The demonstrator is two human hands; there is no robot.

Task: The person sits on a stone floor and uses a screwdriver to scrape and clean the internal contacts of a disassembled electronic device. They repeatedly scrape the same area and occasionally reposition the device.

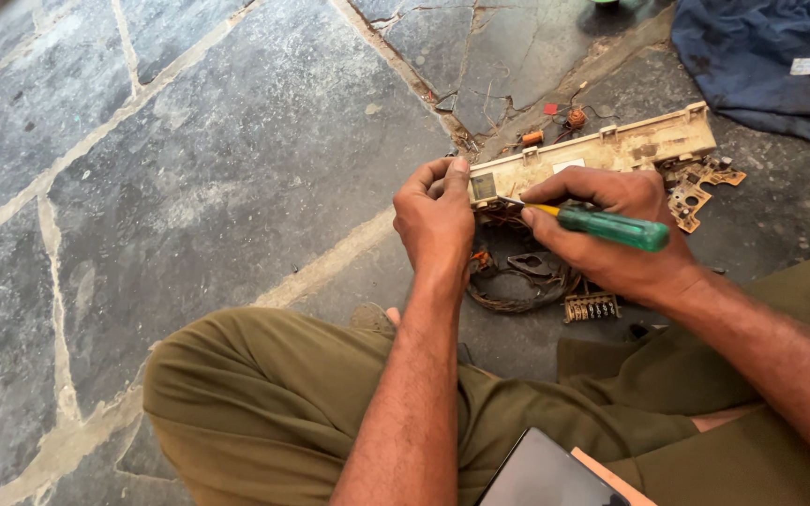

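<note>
Screwdriver (611,227) gripped in our right hand (611,234), left hand (435,220) clamping the cream plastic panel (611,150).
Wire bundle (517,281), circuit board (700,187) and blue cloth (761,56) crowd the stone floor (189,169).

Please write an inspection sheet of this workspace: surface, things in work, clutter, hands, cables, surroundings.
Surface: grey stone floor with pale joints, cracked near the top.
Things in work: long cream plastic panel, dirty, lying on the floor; green-handled screwdriver with its tip at the panel's left end.
Clutter: brown circuit board at the panel's right end; small counter part; orange components behind the panel.
Hands: left hand grips the panel's left end; right hand holds the screwdriver, fingers closed around it.
Cables: tangled wire bundle under the hands.
Surroundings: dark blue cloth top right; dark phone on the person's lap.
</note>
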